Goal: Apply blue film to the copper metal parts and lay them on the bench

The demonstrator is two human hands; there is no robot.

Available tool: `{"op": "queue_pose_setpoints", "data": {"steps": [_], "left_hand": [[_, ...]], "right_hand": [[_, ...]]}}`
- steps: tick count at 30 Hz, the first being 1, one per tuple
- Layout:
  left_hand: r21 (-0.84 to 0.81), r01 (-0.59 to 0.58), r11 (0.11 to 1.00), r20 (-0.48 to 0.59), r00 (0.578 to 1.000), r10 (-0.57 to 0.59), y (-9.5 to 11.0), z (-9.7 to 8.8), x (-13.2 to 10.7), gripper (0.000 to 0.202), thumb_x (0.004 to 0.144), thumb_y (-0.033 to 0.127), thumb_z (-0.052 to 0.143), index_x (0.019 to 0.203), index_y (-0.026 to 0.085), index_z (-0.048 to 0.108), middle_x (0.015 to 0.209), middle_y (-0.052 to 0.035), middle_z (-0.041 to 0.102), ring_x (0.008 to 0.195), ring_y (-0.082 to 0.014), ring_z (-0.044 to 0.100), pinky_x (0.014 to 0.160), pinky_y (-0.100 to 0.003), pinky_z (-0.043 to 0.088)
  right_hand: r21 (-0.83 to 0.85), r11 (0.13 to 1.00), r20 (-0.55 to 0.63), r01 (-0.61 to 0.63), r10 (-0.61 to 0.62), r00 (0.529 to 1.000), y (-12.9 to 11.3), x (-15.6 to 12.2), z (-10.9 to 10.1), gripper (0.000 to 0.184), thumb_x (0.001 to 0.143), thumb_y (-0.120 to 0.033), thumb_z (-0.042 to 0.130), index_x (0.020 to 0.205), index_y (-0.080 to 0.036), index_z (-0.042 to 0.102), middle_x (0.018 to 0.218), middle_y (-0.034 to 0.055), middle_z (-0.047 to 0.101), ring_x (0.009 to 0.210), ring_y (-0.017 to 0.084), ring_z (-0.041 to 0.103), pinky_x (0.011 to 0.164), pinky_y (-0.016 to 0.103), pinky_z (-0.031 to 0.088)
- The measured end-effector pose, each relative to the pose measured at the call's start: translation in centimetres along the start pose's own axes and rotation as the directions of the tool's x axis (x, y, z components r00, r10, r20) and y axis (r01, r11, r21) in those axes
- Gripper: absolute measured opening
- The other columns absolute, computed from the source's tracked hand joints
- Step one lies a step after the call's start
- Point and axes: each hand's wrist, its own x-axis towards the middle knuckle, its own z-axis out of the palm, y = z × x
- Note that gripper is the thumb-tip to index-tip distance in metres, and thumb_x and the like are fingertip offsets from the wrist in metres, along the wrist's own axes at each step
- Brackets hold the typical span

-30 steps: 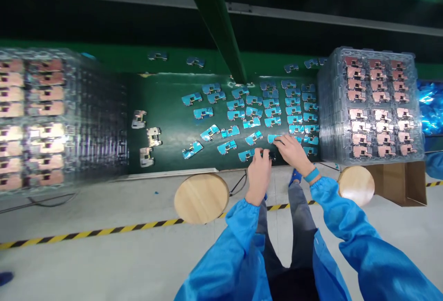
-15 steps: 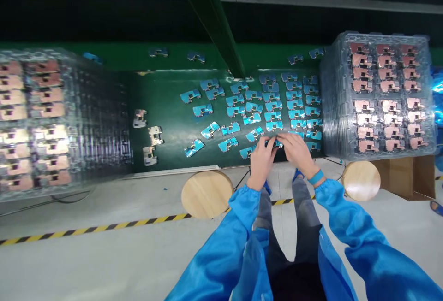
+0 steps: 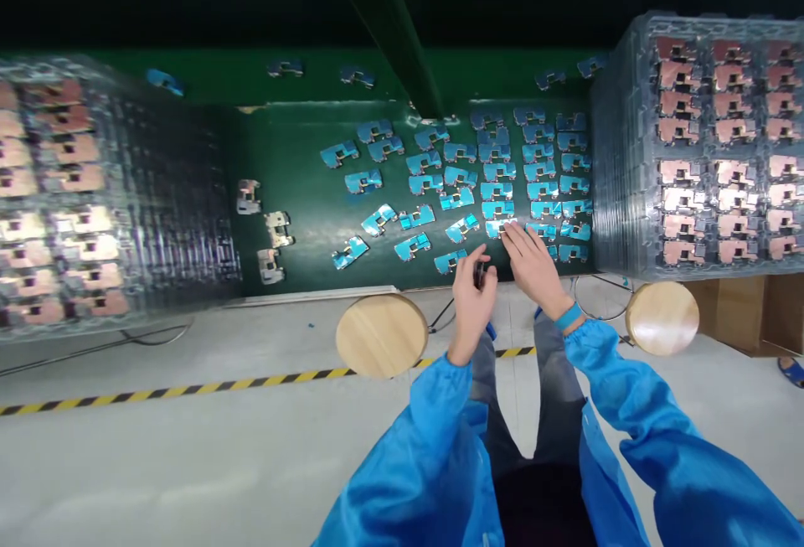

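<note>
My left hand [image 3: 474, 296] is curled just over the bench's front edge. Its fingers are closed around a small dark thing [image 3: 480, 274], too hidden to make out. Beside it, my right hand [image 3: 533, 269] lies palm down with its fingers stretched out. Its fingertips touch a blue-filmed metal plate [image 3: 496, 229] at the near end of a column. Several more such plates, like the one at the left hand's fingertips [image 3: 450, 261], lie on the green bench [image 3: 307, 195]. Those on the right form columns, while the ones on the left are scattered.
Tall stacks of clear trays holding copper-coloured plates stand at left [image 3: 157, 220] and right [image 3: 637, 145]. Three bare metal plates lie near the left stack, including one [image 3: 277, 229]. A green post [image 3: 402, 44] rises behind. Round wooden stools [image 3: 382, 336] and a cardboard box [image 3: 741, 312] stand in front.
My hands have come apart from a shared pinch. The left has drawn back slightly with the dark thing, and the right has flattened onto a blue-filmed plate. The view has shifted a little.
</note>
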Motion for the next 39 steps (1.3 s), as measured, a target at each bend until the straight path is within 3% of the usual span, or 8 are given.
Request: {"op": "queue_pose_setpoints", "data": {"steps": [3, 6, 10, 19, 22, 26, 33, 39], "left_hand": [[-0.492, 0.265, 0.829, 0.154, 0.964, -0.216, 0.8, 0.0, -0.4, 0.056, 0.103, 0.038, 0.052, 0.152, 0.013, 0.058, 0.135, -0.0217, 0.074, 0.112, -0.0292, 0.078, 0.099, -0.048, 0.065], [-0.630, 0.294, 0.719, 0.159, 0.955, -0.252, 1.6, 0.2, -0.9, 0.053, 0.098, 0.035, 0.063, 0.147, 0.016, 0.063, 0.148, -0.0205, 0.070, 0.133, -0.0308, 0.071, 0.110, -0.048, 0.061], [-0.543, 0.250, 0.801, 0.074, 0.965, -0.251, 2.2, 0.8, -1.5, 0.045, 0.099, 0.034, 0.063, 0.143, 0.023, 0.067, 0.156, -0.0139, 0.066, 0.134, -0.0287, 0.070, 0.105, -0.044, 0.064], [-0.314, 0.104, 0.944, -0.208, 0.962, -0.175, 0.8, 0.6, -2.0, 0.041, 0.102, 0.035, 0.065, 0.139, 0.020, 0.072, 0.130, -0.0124, 0.078, 0.112, -0.0252, 0.076, 0.102, -0.041, 0.064], [0.066, -0.114, 0.991, -0.248, 0.961, 0.127, 0.5, -0.2, -1.5, 0.033, 0.110, 0.035, 0.057, 0.131, 0.020, 0.078, 0.129, -0.0128, 0.078, 0.117, -0.0270, 0.073, 0.111, -0.047, 0.058], [0.443, -0.380, 0.812, 0.059, 0.916, 0.397, -0.3, 0.0, -0.1, 0.039, 0.116, 0.029, 0.045, 0.130, 0.021, 0.080, 0.133, -0.0149, 0.077, 0.129, -0.0319, 0.068, 0.117, -0.053, 0.051], [0.594, -0.450, 0.667, 0.265, 0.892, 0.366, -1.5, 2.4, 1.0, 0.041, 0.115, 0.024, 0.046, 0.143, 0.026, 0.074, 0.141, -0.0159, 0.074, 0.128, -0.0363, 0.065, 0.105, -0.054, 0.052], [0.666, -0.318, 0.675, 0.056, 0.923, 0.380, -3.5, -1.8, -1.2, 0.045, 0.113, 0.019, 0.043, 0.147, 0.022, 0.073, 0.153, -0.0164, 0.068, 0.141, -0.0350, 0.062, 0.118, -0.056, 0.047]], "right_hand": [[0.168, 0.983, -0.117, -0.070, 0.090, 0.989, -2.0, -1.4, -1.1, 0.053, 0.107, -0.008, 0.041, 0.155, -0.017, 0.062, 0.164, 0.0159, 0.057, 0.158, 0.030, 0.049, 0.133, 0.060, 0.042], [0.462, 0.861, -0.175, -0.214, 0.325, 0.929, -4.5, -3.3, -1.1, 0.038, 0.111, -0.028, 0.056, 0.148, -0.021, 0.063, 0.148, 0.0164, 0.066, 0.132, 0.028, 0.069, 0.109, 0.047, 0.064], [0.693, 0.639, -0.063, -0.333, 0.514, 0.855, -6.0, -4.0, 0.3, 0.036, 0.101, -0.039, 0.070, 0.131, -0.020, 0.067, 0.124, 0.0126, 0.074, 0.101, 0.025, 0.077, 0.077, 0.036, 0.068], [0.831, 0.405, 0.016, -0.382, 0.668, 0.744, -4.6, -3.3, 1.3, 0.030, 0.092, -0.049, 0.076, 0.103, -0.021, 0.069, 0.095, 0.0057, 0.078, 0.088, 0.024, 0.076, 0.072, 0.035, 0.064], [0.803, 0.476, -0.075, -0.359, 0.679, 0.731, -3.4, -3.4, 0.4, 0.030, 0.095, -0.050, 0.074, 0.103, -0.022, 0.070, 0.098, 0.0062, 0.077, 0.091, 0.023, 0.075, 0.074, 0.035, 0.062], [0.655, 0.662, -0.285, -0.366, 0.664, 0.692, -2.2, -3.5, -1.2, 0.026, 0.099, -0.047, 0.072, 0.104, -0.022, 0.072, 0.104, 0.0071, 0.077, 0.093, 0.022, 0.072, 0.068, 0.031, 0.056], [0.460, 0.845, -0.442, -0.273, 0.485, 0.755, -3.1, -4.4, -2.3, 0.019, 0.108, -0.040, 0.067, 0.102, -0.023, 0.072, 0.099, 0.0063, 0.074, 0.086, 0.021, 0.068, 0.063, 0.033, 0.050], [0.427, 0.886, -0.371, -0.181, 0.354, 0.859, -4.8, -3.3, -0.6, 0.019, 0.112, -0.039, 0.062, 0.112, -0.024, 0.074, 0.102, 0.0078, 0.074, 0.092, 0.023, 0.071, 0.069, 0.036, 0.058]]}}
